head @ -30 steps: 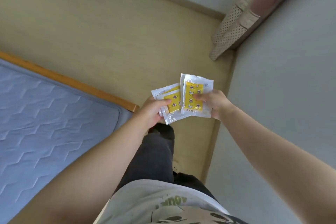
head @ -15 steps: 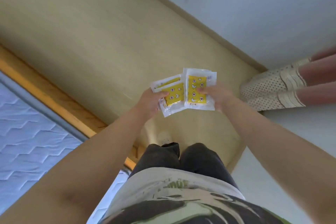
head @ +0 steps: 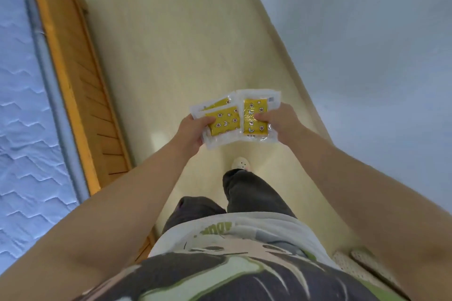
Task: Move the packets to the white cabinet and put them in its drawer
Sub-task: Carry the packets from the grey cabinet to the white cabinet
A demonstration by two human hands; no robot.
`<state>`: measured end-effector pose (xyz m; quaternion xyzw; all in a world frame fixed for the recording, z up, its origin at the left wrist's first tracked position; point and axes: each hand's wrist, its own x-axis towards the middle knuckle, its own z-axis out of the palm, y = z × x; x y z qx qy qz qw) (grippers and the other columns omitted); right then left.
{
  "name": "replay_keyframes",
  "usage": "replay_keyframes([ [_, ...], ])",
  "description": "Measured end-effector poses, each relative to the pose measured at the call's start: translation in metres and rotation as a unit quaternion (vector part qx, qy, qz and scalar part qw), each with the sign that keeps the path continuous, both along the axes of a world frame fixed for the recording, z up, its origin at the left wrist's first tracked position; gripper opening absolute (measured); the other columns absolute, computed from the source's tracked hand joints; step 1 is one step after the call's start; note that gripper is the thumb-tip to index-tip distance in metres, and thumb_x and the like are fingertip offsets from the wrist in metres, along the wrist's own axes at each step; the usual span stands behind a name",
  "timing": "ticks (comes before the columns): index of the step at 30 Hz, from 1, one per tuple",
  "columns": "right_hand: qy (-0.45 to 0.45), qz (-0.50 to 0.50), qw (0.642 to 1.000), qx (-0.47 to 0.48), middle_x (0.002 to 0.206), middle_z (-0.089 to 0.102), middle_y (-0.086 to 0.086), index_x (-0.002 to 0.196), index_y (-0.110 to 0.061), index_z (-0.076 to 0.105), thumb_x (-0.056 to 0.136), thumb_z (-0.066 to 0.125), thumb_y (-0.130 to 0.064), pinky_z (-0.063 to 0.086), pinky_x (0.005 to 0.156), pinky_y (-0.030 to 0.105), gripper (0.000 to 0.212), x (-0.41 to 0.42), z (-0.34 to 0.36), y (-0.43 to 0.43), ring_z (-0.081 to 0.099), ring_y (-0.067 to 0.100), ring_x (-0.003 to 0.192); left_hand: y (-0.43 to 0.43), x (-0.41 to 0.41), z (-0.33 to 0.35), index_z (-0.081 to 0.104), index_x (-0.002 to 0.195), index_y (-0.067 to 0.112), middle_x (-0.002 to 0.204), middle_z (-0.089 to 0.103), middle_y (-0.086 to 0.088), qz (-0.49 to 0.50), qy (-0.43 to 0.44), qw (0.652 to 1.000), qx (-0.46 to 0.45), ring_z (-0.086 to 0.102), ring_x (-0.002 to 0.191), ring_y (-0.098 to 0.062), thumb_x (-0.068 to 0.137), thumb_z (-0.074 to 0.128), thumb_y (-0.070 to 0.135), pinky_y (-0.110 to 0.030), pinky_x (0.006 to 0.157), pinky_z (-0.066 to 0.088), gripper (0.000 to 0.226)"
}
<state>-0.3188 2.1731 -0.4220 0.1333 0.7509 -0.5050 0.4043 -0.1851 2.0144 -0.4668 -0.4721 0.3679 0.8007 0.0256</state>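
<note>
I hold clear plastic packets with yellow star-patterned contents in front of me, above the floor. My left hand (head: pixel 189 134) grips two overlapping packets (head: pixel 221 123) by their left edge, thumb on top. My right hand (head: pixel 278 124) pinches a third packet (head: pixel 255 117) by its right side, thumb on the yellow part. The packets overlap in the middle. The white cabinet and its drawer are not in view.
A bed with a blue quilted mattress (head: pixel 22 129) and an orange wooden frame (head: pixel 80 85) runs along the left. A pale grey wall (head: pixel 367 56) lines the right. Beige floor (head: pixel 171 44) stretches ahead between them. A perforated curtain hem (head: pixel 352 264) lies at lower right.
The view has swung round: the bed now runs along the left, the wall along the right, and the curtain has dropped to lower right. Both hands keep hold of the packets.
</note>
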Motion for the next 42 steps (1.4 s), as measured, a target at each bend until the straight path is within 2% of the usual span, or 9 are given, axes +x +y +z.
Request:
replay_keyframes([
  [3, 0.014, 0.071, 0.997, 0.012, 0.095, 0.068, 0.012, 0.084, -0.008, 0.065, 0.072, 0.073, 0.008, 0.054, 0.086, 0.046, 0.021, -0.063, 0.007, -0.064, 0.066, 0.027, 0.085, -0.042, -0.039, 0.009, 0.056, 0.125, 0.006, 0.118, 0.065, -0.016, 0.08, 0.004, 0.997, 0.016, 0.067, 0.098, -0.031, 0.092, 0.052, -0.003, -0.043, 0.086, 0.056, 0.035],
  [6, 0.01, 0.141, 0.99, -0.005, 0.096, 0.068, 0.012, 0.098, -0.004, 0.067, 0.072, 0.073, 0.008, 0.055, 0.084, 0.043, 0.029, -0.109, 0.007, -0.135, 0.067, 0.025, 0.082, -0.093, -0.066, 0.009, 0.053, 0.129, 0.003, 0.122, 0.064, -0.018, 0.145, -0.01, 0.989, 0.012, 0.064, 0.107, -0.034, 0.092, 0.054, -0.002, -0.047, 0.094, 0.052, 0.038],
  [11, 0.007, 0.234, 0.972, -0.027, 0.09, 0.068, 0.006, 0.104, -0.003, 0.066, 0.075, 0.073, 0.006, 0.053, 0.06, 0.025, 0.031, -0.169, -0.002, -0.265, 0.065, 0.012, 0.07, -0.195, -0.107, 0.0, 0.055, 0.125, 0.005, 0.117, 0.066, -0.016, 0.227, -0.04, 0.973, -0.002, 0.067, 0.102, -0.032, 0.09, 0.055, -0.005, -0.047, 0.093, 0.052, 0.036],
  [15, -0.004, 0.25, 0.968, -0.03, 0.097, 0.068, 0.009, 0.104, -0.004, 0.066, 0.074, 0.073, 0.005, 0.055, 0.075, 0.035, 0.031, -0.212, -0.007, -0.374, 0.067, 0.02, 0.079, -0.295, -0.146, -0.006, 0.054, 0.126, 0.006, 0.122, 0.064, -0.016, 0.258, -0.034, 0.965, 0.01, 0.064, 0.108, -0.033, 0.091, 0.054, -0.004, -0.048, 0.096, 0.05, 0.036],
  [22, 0.017, 0.297, 0.954, -0.026, 0.096, 0.067, 0.01, 0.101, -0.006, 0.066, 0.074, 0.074, 0.004, 0.053, 0.076, 0.031, 0.03, -0.29, 0.006, -0.548, 0.065, 0.021, 0.081, -0.454, -0.222, 0.0, 0.053, 0.129, 0.005, 0.12, 0.065, -0.016, 0.309, -0.043, 0.949, 0.035, 0.065, 0.107, -0.033, 0.09, 0.055, -0.004, -0.052, 0.095, 0.05, 0.04],
  [29, 0.027, 0.37, 0.929, -0.011, 0.099, 0.068, 0.011, 0.094, -0.011, 0.065, 0.072, 0.075, 0.004, 0.054, 0.086, 0.042, 0.028, -0.389, 0.003, -0.708, 0.066, 0.025, 0.087, -0.584, -0.31, -0.006, 0.051, 0.13, 0.003, 0.123, 0.063, -0.018, 0.37, -0.025, 0.927, 0.044, 0.064, 0.108, -0.035, 0.088, 0.058, -0.003, -0.054, 0.095, 0.049, 0.043],
  [33, 0.035, 0.434, 0.9, -0.019, 0.103, 0.069, 0.015, 0.098, -0.008, 0.066, 0.071, 0.073, 0.007, 0.054, 0.087, 0.046, 0.032, -0.431, 0.004, -0.815, 0.068, 0.028, 0.092, -0.659, -0.349, -0.003, 0.051, 0.129, 0.006, 0.123, 0.064, -0.016, 0.431, -0.011, 0.901, 0.032, 0.064, 0.109, -0.034, 0.091, 0.054, -0.004, -0.051, 0.093, 0.051, 0.039],
  [37, 0.056, 0.511, 0.858, -0.012, 0.096, 0.069, 0.01, 0.098, -0.007, 0.068, 0.073, 0.072, 0.005, 0.056, 0.079, 0.036, 0.028, -0.433, 0.017, -0.91, 0.067, 0.022, 0.083, -0.717, -0.359, 0.003, 0.049, 0.131, 0.006, 0.123, 0.064, -0.015, 0.49, -0.006, 0.871, 0.04, 0.064, 0.109, -0.034, 0.093, 0.055, 0.0, -0.052, 0.092, 0.051, 0.039],
  [42, 0.047, 0.614, 0.788, -0.001, 0.099, 0.07, 0.007, 0.106, -0.006, 0.065, 0.067, 0.078, -0.005, 0.057, 0.081, 0.038, 0.041, -0.382, 0.011, -1.035, 0.069, 0.022, 0.086, -0.794, -0.322, 0.0, 0.052, 0.13, 0.008, 0.119, 0.066, -0.013, 0.615, -0.023, 0.786, 0.049, 0.067, 0.103, -0.032, 0.089, 0.06, 0.002, -0.051, 0.091, 0.053, 0.042],
])
